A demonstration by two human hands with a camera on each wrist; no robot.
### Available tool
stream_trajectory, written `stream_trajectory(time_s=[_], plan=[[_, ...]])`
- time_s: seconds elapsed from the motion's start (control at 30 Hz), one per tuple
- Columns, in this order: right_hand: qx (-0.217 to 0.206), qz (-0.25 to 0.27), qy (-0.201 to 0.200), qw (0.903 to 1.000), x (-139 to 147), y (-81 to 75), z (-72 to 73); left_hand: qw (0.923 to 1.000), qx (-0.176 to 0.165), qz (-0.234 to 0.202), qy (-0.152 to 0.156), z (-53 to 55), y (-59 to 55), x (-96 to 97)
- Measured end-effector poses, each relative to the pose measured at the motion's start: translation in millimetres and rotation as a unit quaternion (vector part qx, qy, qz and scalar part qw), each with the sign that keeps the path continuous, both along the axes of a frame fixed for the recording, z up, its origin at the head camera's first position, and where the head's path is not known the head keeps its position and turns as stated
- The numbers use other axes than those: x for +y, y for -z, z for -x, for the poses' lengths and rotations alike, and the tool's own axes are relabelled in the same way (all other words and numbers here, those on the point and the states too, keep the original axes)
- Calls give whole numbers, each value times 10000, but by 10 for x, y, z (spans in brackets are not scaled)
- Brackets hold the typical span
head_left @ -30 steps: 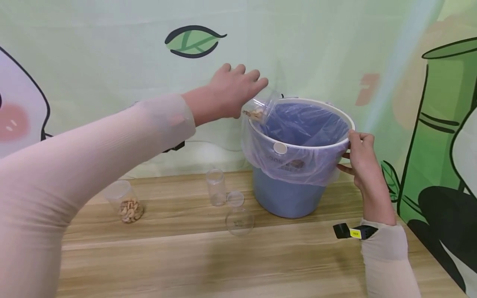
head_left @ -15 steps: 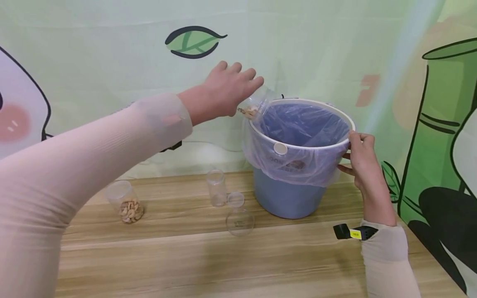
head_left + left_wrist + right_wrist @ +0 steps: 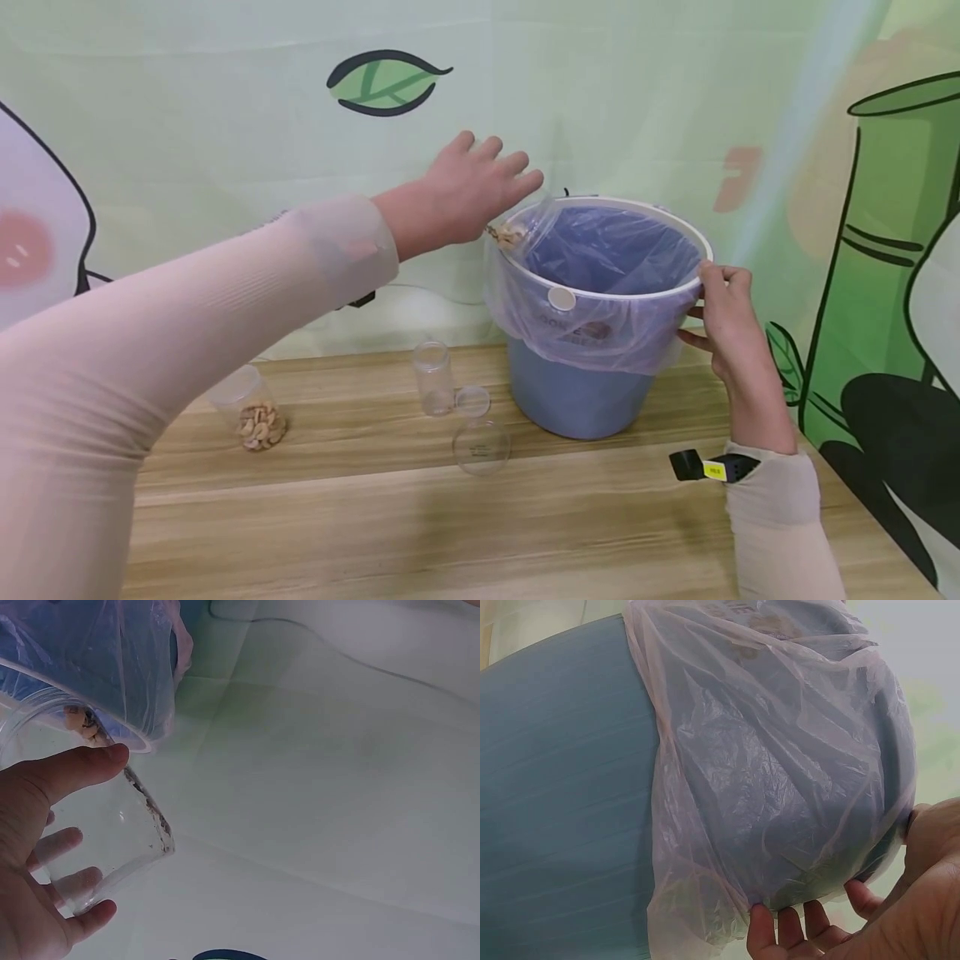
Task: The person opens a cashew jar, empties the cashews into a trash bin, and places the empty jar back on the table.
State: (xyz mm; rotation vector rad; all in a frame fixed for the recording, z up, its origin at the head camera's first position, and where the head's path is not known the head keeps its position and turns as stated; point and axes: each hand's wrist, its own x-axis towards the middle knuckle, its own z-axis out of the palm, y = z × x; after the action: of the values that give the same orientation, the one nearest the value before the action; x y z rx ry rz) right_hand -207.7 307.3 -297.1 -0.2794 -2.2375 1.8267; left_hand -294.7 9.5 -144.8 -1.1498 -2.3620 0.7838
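Closest to me stretches the wood-grain table (image 3: 375, 533), with a larger clear lid (image 3: 481, 448) lying flat on it. Off to the left stands a clear jar of nuts (image 3: 261, 425), and near the bucket a small lid (image 3: 472, 402) sits just beside a slim clear jar (image 3: 432, 379), upright. Next comes the blue bucket (image 3: 577, 400), its pinkish liner (image 3: 622, 333) folded over the white rim. The person's right hand (image 3: 731, 321) grips that rim from the side, fingers curled against the liner. At the opposite side, the left hand (image 3: 468, 192) wraps thumb and fingers round a tilted clear jar (image 3: 124, 817), its mouth towards the bucket, some nuts (image 3: 508, 237) inside; whether it touches the rim I can't tell. Behind everything hangs a green printed backdrop (image 3: 637, 100).
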Motion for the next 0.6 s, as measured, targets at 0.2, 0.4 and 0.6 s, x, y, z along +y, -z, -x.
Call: stream_trajectory(time_s=[0.2,0.4,0.6], plan=[[-34,-37,-2,10000,0,-8,-1,9998,34,11,173,0,-3,19],[-38,4,31,10000,-10,-1,-1,9997,-13,132,224,-1,-8,68],[-61,9,22,10000,-12,-3,-5,9996,-30,141,233,0,-6,83]])
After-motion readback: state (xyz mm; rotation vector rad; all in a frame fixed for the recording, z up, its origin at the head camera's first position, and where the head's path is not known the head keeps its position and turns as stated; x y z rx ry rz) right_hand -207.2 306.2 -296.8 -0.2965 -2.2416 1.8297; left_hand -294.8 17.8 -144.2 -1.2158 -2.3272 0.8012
